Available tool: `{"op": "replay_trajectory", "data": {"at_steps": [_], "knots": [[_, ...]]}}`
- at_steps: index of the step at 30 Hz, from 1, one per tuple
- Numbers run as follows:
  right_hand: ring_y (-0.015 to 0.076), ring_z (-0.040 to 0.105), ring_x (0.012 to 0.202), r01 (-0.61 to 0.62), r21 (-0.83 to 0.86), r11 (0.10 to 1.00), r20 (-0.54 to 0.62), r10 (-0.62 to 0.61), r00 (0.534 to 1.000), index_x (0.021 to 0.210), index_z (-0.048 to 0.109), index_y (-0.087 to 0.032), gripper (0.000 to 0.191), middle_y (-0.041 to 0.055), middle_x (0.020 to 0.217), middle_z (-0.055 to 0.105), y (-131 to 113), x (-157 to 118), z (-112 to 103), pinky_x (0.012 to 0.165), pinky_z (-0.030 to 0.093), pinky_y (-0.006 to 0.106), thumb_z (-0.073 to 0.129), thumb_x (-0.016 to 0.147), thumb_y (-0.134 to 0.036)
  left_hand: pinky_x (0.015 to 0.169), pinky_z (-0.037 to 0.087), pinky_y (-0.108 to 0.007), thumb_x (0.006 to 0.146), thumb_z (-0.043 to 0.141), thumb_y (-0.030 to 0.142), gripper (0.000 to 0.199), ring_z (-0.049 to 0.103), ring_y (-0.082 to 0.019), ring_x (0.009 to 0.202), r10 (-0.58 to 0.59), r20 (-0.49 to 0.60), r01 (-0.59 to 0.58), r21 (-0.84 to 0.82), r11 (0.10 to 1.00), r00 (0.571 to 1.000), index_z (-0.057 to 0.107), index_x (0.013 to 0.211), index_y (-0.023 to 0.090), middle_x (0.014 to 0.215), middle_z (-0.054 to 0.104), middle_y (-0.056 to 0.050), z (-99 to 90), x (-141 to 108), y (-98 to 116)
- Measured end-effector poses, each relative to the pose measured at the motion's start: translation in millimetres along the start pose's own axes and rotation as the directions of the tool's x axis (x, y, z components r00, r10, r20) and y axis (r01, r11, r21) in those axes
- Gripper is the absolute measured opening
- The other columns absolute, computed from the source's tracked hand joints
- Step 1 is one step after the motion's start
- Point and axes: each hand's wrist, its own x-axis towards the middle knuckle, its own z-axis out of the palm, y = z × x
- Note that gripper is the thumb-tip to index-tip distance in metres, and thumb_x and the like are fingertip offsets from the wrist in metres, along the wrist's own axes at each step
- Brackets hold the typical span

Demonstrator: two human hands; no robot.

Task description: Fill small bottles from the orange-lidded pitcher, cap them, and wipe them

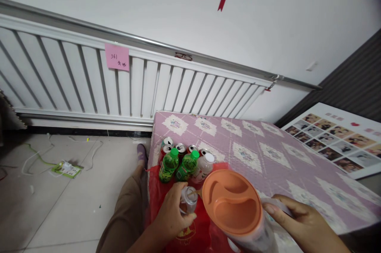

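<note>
My right hand (290, 215) grips the handle of a clear pitcher with an orange lid (230, 201), tilted to the left. A thin brownish stream runs from its spout into a small clear cup (188, 200). My left hand (172, 211) is wrapped round that cup, close to the spout. Some brown liquid shows in the cup. Just beyond stand two green bottles with green caps (169, 165) and a clear bottle with a white cap (204, 167). Several drink cans (180, 149) stand behind them. A red bag (205, 221) lies under the cup and pitcher.
The bed or table has a purple patterned cover (247, 154). A white radiator (166, 86) runs along the wall, with a pink note (117, 57) on it. A photo board (336, 138) leans at right. A power strip (67, 169) with cables lies on the floor at left.
</note>
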Motion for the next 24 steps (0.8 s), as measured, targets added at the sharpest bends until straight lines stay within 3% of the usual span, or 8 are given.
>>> {"op": "replay_trajectory", "data": {"at_steps": [24], "knots": [[0.0143,0.055,0.048,0.0,0.017,1.0,-0.025,0.0,1.0,0.051,0.064,-0.021,0.044,-0.0019,0.048,0.057,0.7,3.9,2.7,0.043,0.045,0.02,0.072,0.068,-0.061,0.112,0.039,-0.049,0.061,0.072,0.014,0.078,0.052,-0.031,0.128,0.001,-0.009,-0.001,0.003,1.0,1.0,0.044,0.133,0.019,0.136,0.055,-0.014,-0.2,0.0,-0.7]]}}
